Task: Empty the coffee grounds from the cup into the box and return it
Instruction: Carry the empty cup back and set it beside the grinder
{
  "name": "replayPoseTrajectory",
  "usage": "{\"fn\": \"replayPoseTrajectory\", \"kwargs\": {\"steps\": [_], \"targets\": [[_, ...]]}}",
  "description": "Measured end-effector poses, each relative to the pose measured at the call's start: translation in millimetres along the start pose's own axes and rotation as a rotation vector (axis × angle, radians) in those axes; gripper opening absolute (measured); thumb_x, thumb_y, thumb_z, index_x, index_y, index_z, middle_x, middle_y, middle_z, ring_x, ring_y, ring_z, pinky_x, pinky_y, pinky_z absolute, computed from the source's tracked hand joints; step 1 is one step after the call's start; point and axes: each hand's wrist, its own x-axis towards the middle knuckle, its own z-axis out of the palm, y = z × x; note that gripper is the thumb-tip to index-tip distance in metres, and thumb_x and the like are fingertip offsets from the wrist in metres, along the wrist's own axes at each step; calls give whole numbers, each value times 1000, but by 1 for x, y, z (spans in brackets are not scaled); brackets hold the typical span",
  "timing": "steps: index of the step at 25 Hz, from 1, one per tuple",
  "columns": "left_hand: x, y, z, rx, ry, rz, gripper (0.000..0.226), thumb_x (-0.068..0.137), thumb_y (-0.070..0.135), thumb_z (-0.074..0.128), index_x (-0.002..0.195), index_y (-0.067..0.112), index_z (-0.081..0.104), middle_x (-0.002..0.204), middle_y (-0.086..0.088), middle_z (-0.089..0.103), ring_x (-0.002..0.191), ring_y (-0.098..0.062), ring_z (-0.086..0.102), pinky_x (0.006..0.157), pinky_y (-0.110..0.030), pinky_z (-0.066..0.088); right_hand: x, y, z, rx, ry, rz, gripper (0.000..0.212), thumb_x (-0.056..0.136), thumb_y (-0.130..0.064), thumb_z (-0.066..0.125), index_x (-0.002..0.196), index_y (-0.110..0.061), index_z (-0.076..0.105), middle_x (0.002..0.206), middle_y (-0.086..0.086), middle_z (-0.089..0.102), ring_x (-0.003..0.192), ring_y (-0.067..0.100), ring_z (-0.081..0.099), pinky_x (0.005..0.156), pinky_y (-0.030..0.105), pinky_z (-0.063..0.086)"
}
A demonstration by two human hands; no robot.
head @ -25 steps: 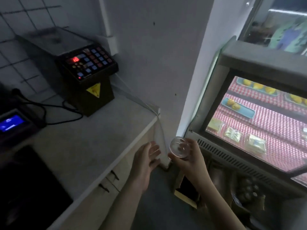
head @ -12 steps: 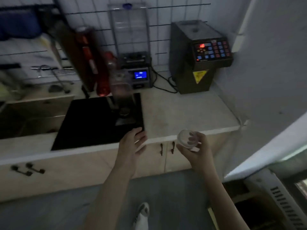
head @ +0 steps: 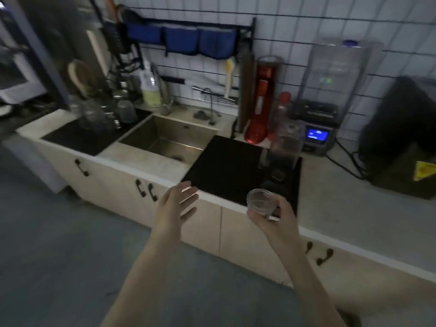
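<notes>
View: one head camera, worn by the person.
Direction: forward and down, toward the counter (head: pixel 354 208) and sink (head: pixel 165 140).
Nearness: both forearms reach in from the bottom edge; counter close.
Shared part: none, single view.

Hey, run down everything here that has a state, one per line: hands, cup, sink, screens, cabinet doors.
right hand: closed around the cup, held in the air
left hand: open, empty, fingers spread
cup: clear, looks empty
sink: no dishes visible, tap not visibly running
blender display: lit blue
cabinet doors: shut
</notes>
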Motion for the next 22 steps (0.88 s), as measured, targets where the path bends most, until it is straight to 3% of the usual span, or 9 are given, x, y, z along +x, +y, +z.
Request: {"fn": "replayPoseTrajectory", "kwargs": {"steps": [3, 10, 13, 16, 19, 22], "targets": [[20, 26, -58, 21, 68, 37, 32, 100, 41, 50, 118, 23, 70, 117, 0, 77, 110, -15, 71, 96, -41, 55, 15, -26, 64, 6, -86, -6, 58, 75, -34, 88, 123, -40, 57, 131, -13, 56, 109, -11, 51, 71, 9, 42], [78, 80, -199, 44, 241, 88, 33, 102, 40, 46, 120, 23, 67, 120, -2, 73, 113, -18, 67, 99, -44, 52, 28, -87, 229, 73, -287, -59, 57, 77, -30, 88, 125, -35, 57, 133, -9, 52, 108, -10, 52, 72, 11, 47], [95, 94, -243, 47, 256, 97, 33, 102, 43, 46, 120, 26, 67, 120, 0, 73, 113, -17, 67, 97, -41, 53, 31, -103, 285, 98, -360, -58, 54, 78, -33, 87, 121, -42, 55, 130, -16, 52, 105, -21, 50, 69, 2, 48], [113, 107, -285, 40, 293, 106, 34, 102, 45, 46, 122, 27, 67, 120, 3, 73, 112, -15, 68, 96, -39, 53, 38, -117, 336, 96, -434, -71, 58, 79, -35, 87, 128, -37, 56, 131, -17, 53, 104, -29, 48, 70, 2, 48], [132, 119, -318, 10, 412, 100, 35, 102, 43, 45, 119, 25, 69, 116, 2, 76, 111, -16, 69, 96, -42, 53, 53, -127, 382, 101, -508, -95, 57, 79, -33, 87, 127, -35, 57, 128, -17, 53, 111, -13, 55, 72, 9, 51], [155, 127, -346, -37, 535, 124, 31, 102, 37, 45, 111, 25, 71, 103, 6, 80, 107, -15, 71, 90, -39, 55, 77, -133, 435, 120, -598, -110, 58, 78, -34, 87, 127, -35, 57, 132, -12, 56, 117, 4, 57, 89, 27, 56]]}}
